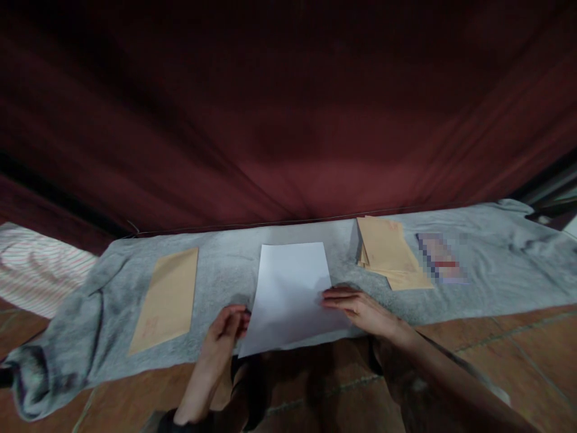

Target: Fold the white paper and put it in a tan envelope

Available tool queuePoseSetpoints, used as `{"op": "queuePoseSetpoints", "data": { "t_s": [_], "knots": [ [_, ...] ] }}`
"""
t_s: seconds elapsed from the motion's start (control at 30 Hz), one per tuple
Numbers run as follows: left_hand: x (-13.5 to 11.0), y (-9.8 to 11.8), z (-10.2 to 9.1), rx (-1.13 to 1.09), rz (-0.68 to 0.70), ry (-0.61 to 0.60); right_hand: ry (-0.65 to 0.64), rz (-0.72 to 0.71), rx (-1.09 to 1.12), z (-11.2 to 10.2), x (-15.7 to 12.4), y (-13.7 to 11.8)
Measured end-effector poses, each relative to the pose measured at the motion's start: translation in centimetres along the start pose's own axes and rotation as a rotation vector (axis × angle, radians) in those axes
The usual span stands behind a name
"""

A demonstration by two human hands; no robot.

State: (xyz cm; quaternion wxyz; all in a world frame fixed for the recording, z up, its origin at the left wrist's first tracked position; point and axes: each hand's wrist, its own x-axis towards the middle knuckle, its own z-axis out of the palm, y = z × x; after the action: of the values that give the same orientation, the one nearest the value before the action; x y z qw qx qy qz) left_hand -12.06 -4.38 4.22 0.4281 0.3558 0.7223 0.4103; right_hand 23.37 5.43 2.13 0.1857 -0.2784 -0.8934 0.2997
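A sheet of white paper (291, 294) lies before me on a grey cloth, its near edge close to the cloth's front. My left hand (225, 328) is at the paper's left edge, fingers curled and closed at the margin; the fingertips are partly hidden. On the right edge rests my right hand (356, 308), its fingers stretched out together and lying flat on the sheet. To the left is a single tan envelope (169, 297) with faint red print. A small overlapping stack of tan envelopes (387, 246) lies beyond my right hand.
The grey cloth (487, 264) covers a long, low surface. A pixelated, blurred item (442, 258) lies right of the envelope stack. Behind hangs a dark red curtain (293, 150). Striped fabric (40, 264) shows at the far left, above a tiled floor (509, 349).
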Motion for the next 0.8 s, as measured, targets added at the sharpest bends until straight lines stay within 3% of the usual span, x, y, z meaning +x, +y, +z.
{"op": "queuePoseSetpoints", "data": {
  "t_s": [0.07, 0.13, 0.23, 0.33, 0.5, 0.63, 0.8],
  "knots": [
    [1.2, 0.5, -1.0, 0.179, 0.264, 0.011, -0.032, -0.024, 0.098, -0.5, 0.1, -0.6],
    [1.9, 1.4, -1.5, 0.317, 0.447, -0.164, -0.051, -0.021, 0.198, -0.7, 0.1, -1.1],
    [2.1, 2.4, -1.4, 0.444, 0.531, -0.448, -0.023, 0.126, 0.248, -0.3, -0.3, -0.9],
    [1.9, 2.3, -0.9, 0.465, 0.497, -0.505, 0.053, 0.347, 0.233, 0.7, -0.6, 0.0],
    [2.2, 1.5, 0.2, 0.297, 0.240, -0.484, 0.260, 0.478, 0.326, 1.1, 1.2, 1.0],
    [2.9, 2.6, 1.1, 0.203, 0.198, -0.401, 0.329, 0.537, 0.370, 0.9, 3.3, 1.1],
    [3.5, 3.3, 2.2, 0.084, 0.142, -0.251, 0.328, 0.637, 0.252, 1.6, 4.7, 1.5]
  ]
}}
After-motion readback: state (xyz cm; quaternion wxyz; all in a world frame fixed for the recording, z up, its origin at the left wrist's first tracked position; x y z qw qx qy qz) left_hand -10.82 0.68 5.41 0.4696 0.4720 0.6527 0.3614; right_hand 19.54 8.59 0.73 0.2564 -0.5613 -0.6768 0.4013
